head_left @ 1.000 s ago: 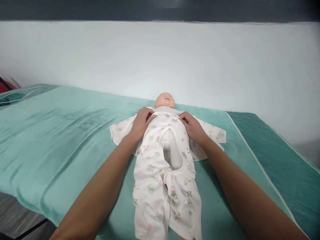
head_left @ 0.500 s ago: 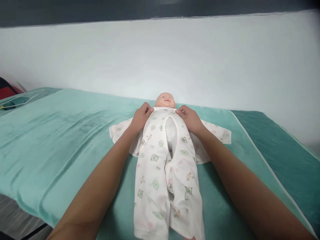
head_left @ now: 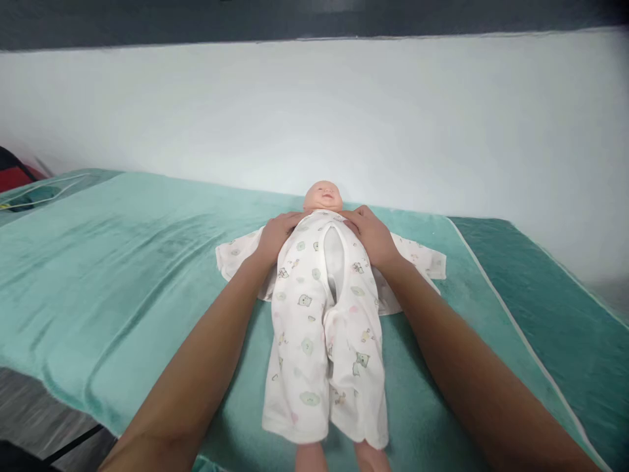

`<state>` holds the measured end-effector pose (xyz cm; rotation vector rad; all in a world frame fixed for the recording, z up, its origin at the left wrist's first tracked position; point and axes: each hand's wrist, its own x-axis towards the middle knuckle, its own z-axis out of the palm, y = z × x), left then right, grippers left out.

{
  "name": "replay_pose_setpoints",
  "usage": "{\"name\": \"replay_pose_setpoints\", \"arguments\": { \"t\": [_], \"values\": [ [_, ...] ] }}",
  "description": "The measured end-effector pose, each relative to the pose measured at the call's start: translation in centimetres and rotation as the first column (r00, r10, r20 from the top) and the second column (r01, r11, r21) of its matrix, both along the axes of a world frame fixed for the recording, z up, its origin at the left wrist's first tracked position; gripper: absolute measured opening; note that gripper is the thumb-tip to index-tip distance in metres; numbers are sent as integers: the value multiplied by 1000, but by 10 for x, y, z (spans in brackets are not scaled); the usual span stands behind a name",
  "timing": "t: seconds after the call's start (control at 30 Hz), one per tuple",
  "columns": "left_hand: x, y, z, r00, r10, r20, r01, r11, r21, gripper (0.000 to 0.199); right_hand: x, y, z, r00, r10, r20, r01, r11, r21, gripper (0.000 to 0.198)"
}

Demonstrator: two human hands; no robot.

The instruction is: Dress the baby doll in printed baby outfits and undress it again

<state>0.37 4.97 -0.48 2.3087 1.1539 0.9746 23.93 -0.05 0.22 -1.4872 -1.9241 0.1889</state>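
Note:
A baby doll (head_left: 323, 195) lies on its back with its head toward the wall. White baby trousers (head_left: 307, 328) with a green and pink animal print cover it from the upper chest down to the shins. They have an open slit at the crotch. Beneath them, the white sleeves of a matching top (head_left: 426, 257) spread out to both sides. My left hand (head_left: 281, 235) is closed on the trousers' upper edge beside the doll's neck. Opposite it, my right hand (head_left: 372, 237) grips the other upper corner. Some fingertips of both hands are hidden by the cloth.
A light green blanket (head_left: 122, 262) covers the bed, with folds on the left. On the right lies a darker green part (head_left: 540, 275). A white wall (head_left: 314, 118) stands right behind the doll's head. At the far left is a red and black object (head_left: 14, 172).
The trousers have moved up toward the doll's head, and its lower legs now show below the cuffs. My fingers have shifted inward toward the neck.

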Motion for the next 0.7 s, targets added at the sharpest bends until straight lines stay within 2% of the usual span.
{"name": "replay_pose_setpoints", "arguments": {
  "t": [0.07,0.17,0.27,0.37,0.43,0.5,0.6,0.7],
  "values": [
    [-5,-4,-3,990,15,-139,-1,994,106,45,2,-6,-3,999,25,-28,-25,1000,-3,35],
    [-10,-11,-10,990,62,-125,-42,987,158,46,5,-14,-11,999,29,-36,-28,999,28,37],
    [-15,-20,-17,991,95,-95,-74,977,200,46,7,-26,-22,998,-22,-55,26,996,86,38],
    [-22,-38,-24,992,72,-101,-49,975,215,50,7,-39,-30,982,-67,-178,84,992,92,37],
    [-25,-55,-25,995,69,-74,-52,977,208,51,7,-48,-32,955,-105,-276,116,993,25,32],
    [-24,-74,-25,991,131,-5,-127,972,198,51,7,-54,-32,920,-180,-349,151,982,-110,27],
    [-15,-96,-21,948,289,130,-302,948,98,48,7,-59,-30,891,-239,-387,146,956,-256,31],
    [-5,-108,-15,890,381,251,-358,924,-131,45,5,-61,-28,883,-205,-423,92,958,-271,34]
  ]
}}
